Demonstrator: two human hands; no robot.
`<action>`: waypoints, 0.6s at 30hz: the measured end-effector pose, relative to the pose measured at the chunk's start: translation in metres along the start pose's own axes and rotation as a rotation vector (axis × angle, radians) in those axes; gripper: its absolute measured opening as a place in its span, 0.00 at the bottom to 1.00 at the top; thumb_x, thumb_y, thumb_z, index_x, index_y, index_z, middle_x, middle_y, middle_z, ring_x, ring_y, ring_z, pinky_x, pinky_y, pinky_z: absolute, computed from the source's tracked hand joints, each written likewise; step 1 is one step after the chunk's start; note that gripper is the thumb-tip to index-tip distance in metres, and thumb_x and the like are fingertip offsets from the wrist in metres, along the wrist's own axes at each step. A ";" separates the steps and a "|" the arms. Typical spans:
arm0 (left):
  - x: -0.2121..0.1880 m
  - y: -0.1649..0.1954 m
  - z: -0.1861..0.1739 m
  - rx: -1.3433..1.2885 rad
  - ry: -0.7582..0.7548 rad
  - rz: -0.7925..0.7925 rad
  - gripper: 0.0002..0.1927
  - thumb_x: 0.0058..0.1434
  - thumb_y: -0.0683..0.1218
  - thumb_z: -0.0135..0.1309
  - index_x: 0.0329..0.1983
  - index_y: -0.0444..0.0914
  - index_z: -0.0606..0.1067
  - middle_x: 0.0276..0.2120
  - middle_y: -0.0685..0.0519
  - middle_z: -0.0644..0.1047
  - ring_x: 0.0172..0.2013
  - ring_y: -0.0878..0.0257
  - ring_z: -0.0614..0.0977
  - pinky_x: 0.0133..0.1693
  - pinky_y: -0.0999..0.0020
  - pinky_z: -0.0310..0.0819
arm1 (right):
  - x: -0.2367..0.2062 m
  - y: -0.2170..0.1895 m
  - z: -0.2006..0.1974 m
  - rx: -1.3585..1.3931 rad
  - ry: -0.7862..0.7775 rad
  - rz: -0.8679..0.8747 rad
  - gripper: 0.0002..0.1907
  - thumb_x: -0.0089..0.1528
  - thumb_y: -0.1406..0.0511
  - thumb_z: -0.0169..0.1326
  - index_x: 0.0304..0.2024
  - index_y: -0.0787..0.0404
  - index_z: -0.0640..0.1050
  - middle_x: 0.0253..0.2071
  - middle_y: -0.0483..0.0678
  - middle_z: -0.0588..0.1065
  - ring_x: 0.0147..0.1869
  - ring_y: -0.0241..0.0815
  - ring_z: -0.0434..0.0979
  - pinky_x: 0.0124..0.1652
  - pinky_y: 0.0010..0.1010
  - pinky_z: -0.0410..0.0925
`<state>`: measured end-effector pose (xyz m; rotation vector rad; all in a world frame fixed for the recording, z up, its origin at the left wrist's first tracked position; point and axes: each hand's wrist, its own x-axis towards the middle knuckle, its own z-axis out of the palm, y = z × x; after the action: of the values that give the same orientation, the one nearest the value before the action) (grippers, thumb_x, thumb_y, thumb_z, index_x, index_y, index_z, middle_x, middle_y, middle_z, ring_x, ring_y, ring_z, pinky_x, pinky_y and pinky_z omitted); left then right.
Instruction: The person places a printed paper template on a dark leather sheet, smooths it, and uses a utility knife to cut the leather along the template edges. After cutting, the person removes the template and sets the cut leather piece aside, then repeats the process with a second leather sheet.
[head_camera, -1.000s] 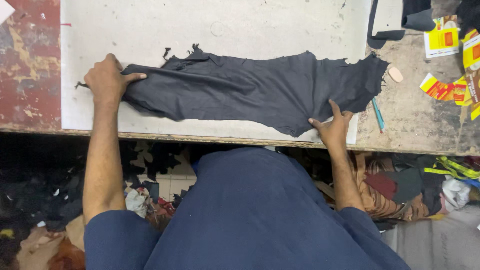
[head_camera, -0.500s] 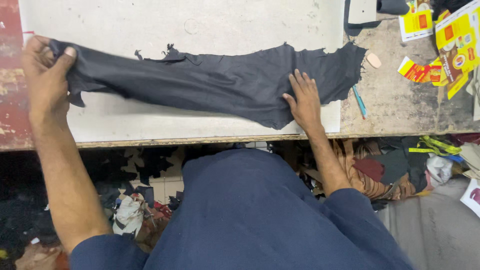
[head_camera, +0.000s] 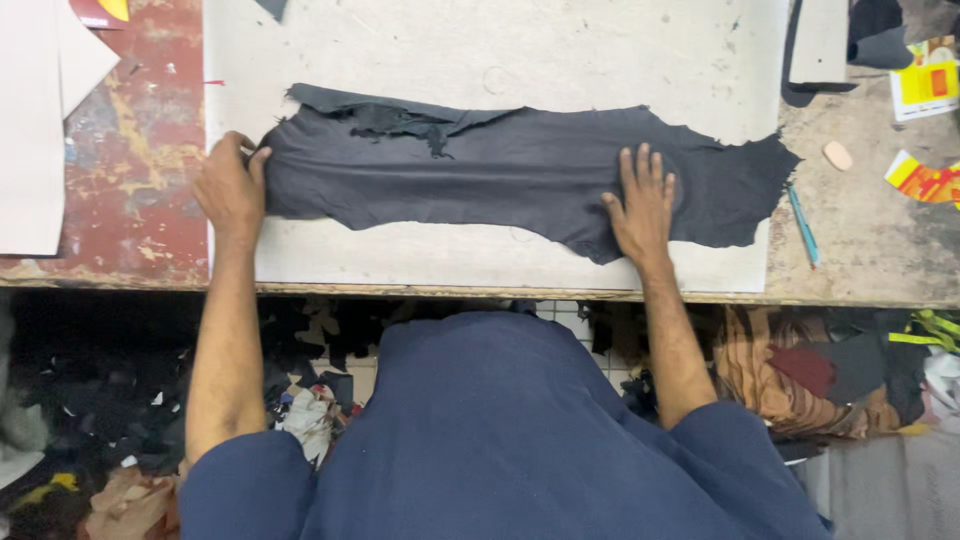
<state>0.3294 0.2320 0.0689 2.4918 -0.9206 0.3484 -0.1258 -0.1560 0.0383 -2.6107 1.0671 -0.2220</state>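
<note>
Both hands flank the dark leather piece (head_camera: 480, 175): left hand (head_camera: 230, 190) gripping, right hand (head_camera: 642, 200) flat.

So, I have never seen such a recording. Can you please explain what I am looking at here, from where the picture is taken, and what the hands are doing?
No machine is here: a person works with two bare hands. The camera sits on the person's head and looks down, so you see the arms and the dark blue shirt from above. On the table lies a pale board, and on it a long piece of dark leather with ragged edges. The left hand grips the left end of the leather. The right hand lies flat on it, fingers spread, near the right end. A blue pen lies at the right. Scraps lie on the floor below.
</note>
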 end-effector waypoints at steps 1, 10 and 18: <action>-0.003 -0.003 0.002 -0.008 0.002 -0.012 0.14 0.67 0.48 0.68 0.42 0.35 0.77 0.33 0.43 0.81 0.34 0.44 0.82 0.34 0.50 0.70 | 0.002 -0.002 -0.001 0.022 0.007 0.070 0.44 0.69 0.41 0.39 0.81 0.52 0.50 0.83 0.55 0.41 0.87 0.57 0.34 0.77 0.60 0.31; 0.007 -0.026 -0.025 -0.641 -0.149 -0.236 0.14 0.63 0.45 0.70 0.40 0.32 0.77 0.30 0.45 0.80 0.32 0.47 0.81 0.36 0.55 0.72 | 0.034 -0.210 0.061 -0.056 -0.081 -0.026 0.63 0.63 0.33 0.46 0.77 0.73 0.41 0.77 0.74 0.32 0.82 0.68 0.25 0.74 0.58 0.28; 0.022 -0.008 -0.047 0.286 0.210 0.105 0.21 0.40 0.46 0.70 0.38 0.34 0.80 0.34 0.43 0.81 0.32 0.51 0.83 0.32 0.58 0.74 | 0.053 -0.401 0.114 0.019 -0.346 -0.758 0.59 0.57 0.28 0.37 0.77 0.58 0.48 0.80 0.59 0.40 0.83 0.57 0.32 0.76 0.53 0.33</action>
<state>0.3477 0.2490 0.1151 2.5991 -0.9732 0.8107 0.2041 0.1022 0.0695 -2.7686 -0.0616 0.0612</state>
